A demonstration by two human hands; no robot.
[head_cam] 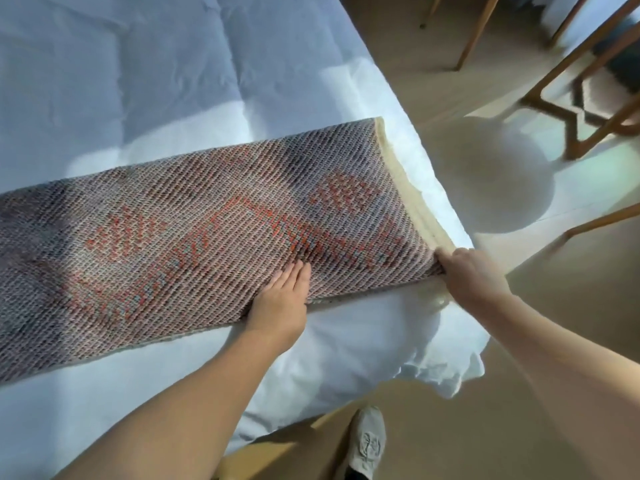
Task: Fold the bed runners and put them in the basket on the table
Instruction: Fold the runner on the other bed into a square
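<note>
head view: we've got the bed runner (207, 233) lying across the white bed (138, 81). left hand (280, 299) rests flat and open on it, right hand (471, 275) is pinched shut on its end corner. we'd say lift that end over evenly and keep the edges lined up. no basket in sight.

Left hand (282, 299) lies flat on bed runner (194, 237); right hand (472, 275) grips its corner (4 o'clock), on white bed (138, 81).

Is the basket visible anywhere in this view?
No: only the bed, the bed runner, both hands and wooden chair legs show.
</note>
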